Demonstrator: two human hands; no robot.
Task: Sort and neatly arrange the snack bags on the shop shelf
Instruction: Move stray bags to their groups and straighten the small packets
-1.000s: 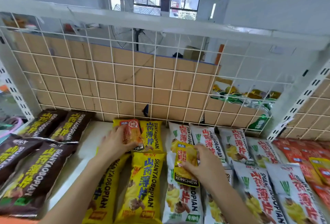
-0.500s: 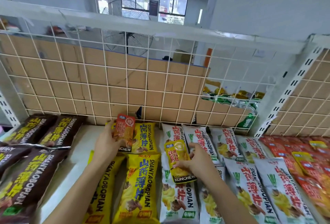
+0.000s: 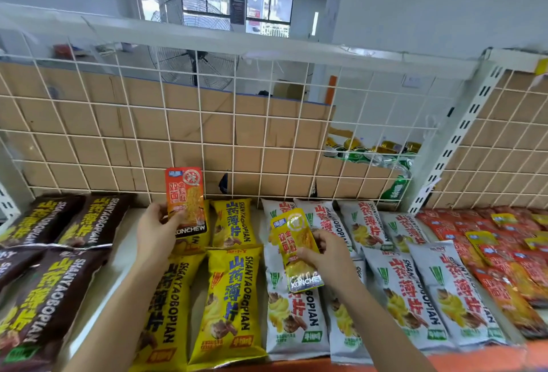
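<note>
While the left hand (image 3: 154,232) pinches an orange KONCHEW sachet (image 3: 186,193) upright near the shelf's (image 3: 118,268) back edge, the right hand (image 3: 332,256) grips a yellow KONCHEW sachet (image 3: 287,238) — both above flat-lying SHANYAOBOPIAN packs, yellow bags (image 3: 228,306) and white bags (image 3: 412,297).

Bare forearms, left hand (image 3: 155,233) and right hand (image 3: 329,256), nails apparently short.

Four brown bags (image 3: 44,297), four yellow bags (image 3: 228,306), eight white bags (image 3: 406,297), two small held packets (image 3: 185,193); red pile (image 3: 504,268) uncountable.
</note>
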